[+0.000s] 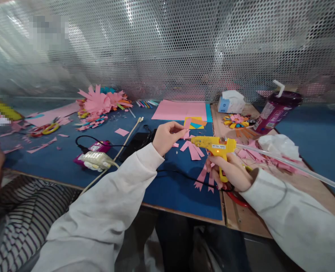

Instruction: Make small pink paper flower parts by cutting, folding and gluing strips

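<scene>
My right hand (232, 170) is wrapped round the handle of a yellow hot glue gun (217, 145), whose nozzle points left. A long clear glue stick (292, 164) sticks out of its back end. My left hand (169, 138) pinches a pink paper strip (187, 124) between thumb and fingertips, close to the nozzle. Beneath the nozzle lie several cut pink paper strips (195, 151). More pink strips with notched ends (201, 177) lie below my right hand. Past my left hand are yellow, orange and blue paper pieces (197, 122) and a large pink sheet (179, 109).
Paper flowers (96, 102) and yellow-handled scissors (51, 128) lie at left. A power strip (98, 160) with cables sits by my left sleeve. At right stand a tissue box (231, 102) and a purple cup with a straw (277, 111). A person in striped clothing (34, 219) sits at left.
</scene>
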Tool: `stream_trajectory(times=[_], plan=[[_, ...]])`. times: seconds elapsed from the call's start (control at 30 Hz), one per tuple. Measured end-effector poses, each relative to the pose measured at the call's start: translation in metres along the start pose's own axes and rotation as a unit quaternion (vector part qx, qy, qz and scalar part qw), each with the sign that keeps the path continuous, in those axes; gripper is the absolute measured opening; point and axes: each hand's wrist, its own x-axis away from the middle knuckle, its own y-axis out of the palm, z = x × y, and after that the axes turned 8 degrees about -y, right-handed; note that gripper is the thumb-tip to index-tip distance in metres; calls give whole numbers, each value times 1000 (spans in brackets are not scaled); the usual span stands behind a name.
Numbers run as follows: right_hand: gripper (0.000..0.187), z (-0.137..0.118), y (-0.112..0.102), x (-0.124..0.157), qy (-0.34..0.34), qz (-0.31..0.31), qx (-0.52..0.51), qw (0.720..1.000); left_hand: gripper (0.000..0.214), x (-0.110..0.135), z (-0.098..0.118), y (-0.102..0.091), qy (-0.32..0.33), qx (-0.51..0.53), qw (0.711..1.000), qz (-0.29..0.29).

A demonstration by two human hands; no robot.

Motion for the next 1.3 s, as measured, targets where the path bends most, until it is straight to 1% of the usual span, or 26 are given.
stream_trajectory(times=[0.2,0.67,1.03,1.3], plan=[[24,-1,1,0,6,14,-12,1000,13,1,1,0,0,-2,1000,-2],[24,-1,0,1,11,24,-12,1000,13,3,3,0,-3,-14,1000,4],[30,-2,1,2,8,16,-3,1000,17,3,3,0,-5,-15,1000,3],[29,0,1,1,3,13,-2,1000,14,3,5,0,-5,-16,1000,4]])
